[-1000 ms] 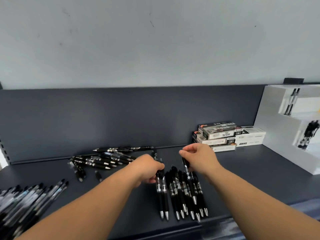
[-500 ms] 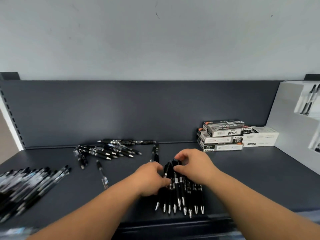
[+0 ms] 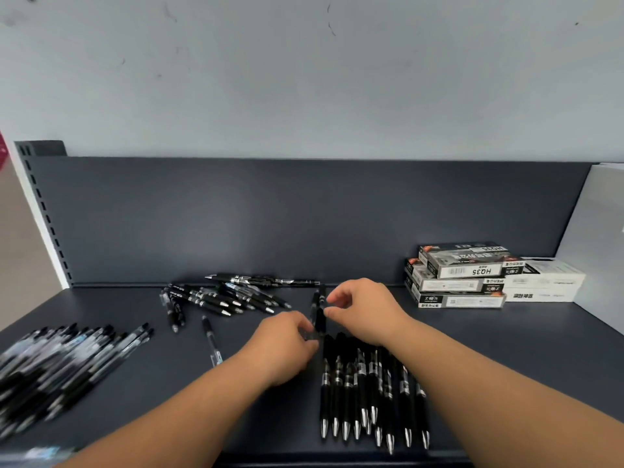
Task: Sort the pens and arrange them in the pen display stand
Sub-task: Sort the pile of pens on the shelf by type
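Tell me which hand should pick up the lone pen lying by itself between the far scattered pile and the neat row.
Left. The lone pen lies just outside the left hand, on its own side. The right hand is over the top of the neat row and would have to cross the left hand to reach it.

Both my bare forearms reach forward from the bottom of the view and converge toward the middle. My left hand [image 3: 287, 346] is knuckles up, fingers curled down and inward, thumb side turned toward the right one. My right hand [image 3: 366, 310] sits a little farther out and higher, wrist bent, thumb and forefinger drawn close together in a pinch pointing left, the two hands nearly touching at the fingertips.
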Demonstrator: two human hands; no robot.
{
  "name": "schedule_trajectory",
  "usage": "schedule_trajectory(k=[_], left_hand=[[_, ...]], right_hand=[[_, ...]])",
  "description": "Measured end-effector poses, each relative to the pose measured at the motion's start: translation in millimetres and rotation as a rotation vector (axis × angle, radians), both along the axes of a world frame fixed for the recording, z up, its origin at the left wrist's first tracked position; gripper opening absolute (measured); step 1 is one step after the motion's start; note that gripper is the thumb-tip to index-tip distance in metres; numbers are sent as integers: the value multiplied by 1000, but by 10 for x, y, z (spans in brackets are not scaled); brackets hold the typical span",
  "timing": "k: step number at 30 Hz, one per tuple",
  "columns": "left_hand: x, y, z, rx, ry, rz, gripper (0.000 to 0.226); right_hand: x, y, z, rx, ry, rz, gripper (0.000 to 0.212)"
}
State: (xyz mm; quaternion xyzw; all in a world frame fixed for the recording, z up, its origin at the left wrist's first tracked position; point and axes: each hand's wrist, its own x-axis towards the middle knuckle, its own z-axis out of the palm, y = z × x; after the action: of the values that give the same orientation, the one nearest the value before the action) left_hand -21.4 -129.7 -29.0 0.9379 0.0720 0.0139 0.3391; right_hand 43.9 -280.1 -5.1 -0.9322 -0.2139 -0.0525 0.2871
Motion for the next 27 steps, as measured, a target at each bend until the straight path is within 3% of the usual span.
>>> schedule_trajectory(k=[3, 7, 13, 18, 23, 27], left_hand=[[117, 108, 62, 142, -61, 55, 31], [261, 141, 75, 284, 8, 16, 34], [318, 373, 141, 489, 47, 41, 29], [283, 579, 215, 607, 30, 25, 31], [300, 735, 302, 461, -181, 20, 38], [332, 787, 362, 297, -432, -78, 55]], right_hand=[[126, 133, -3, -49, 46, -12, 19], [260, 271, -38, -147, 131, -77, 19], [318, 428, 3, -329, 179, -142, 38], [317, 518, 70, -239, 194, -224, 34], [238, 563, 262, -47, -45, -267, 14], [123, 711, 338, 67, -177, -132, 14]])
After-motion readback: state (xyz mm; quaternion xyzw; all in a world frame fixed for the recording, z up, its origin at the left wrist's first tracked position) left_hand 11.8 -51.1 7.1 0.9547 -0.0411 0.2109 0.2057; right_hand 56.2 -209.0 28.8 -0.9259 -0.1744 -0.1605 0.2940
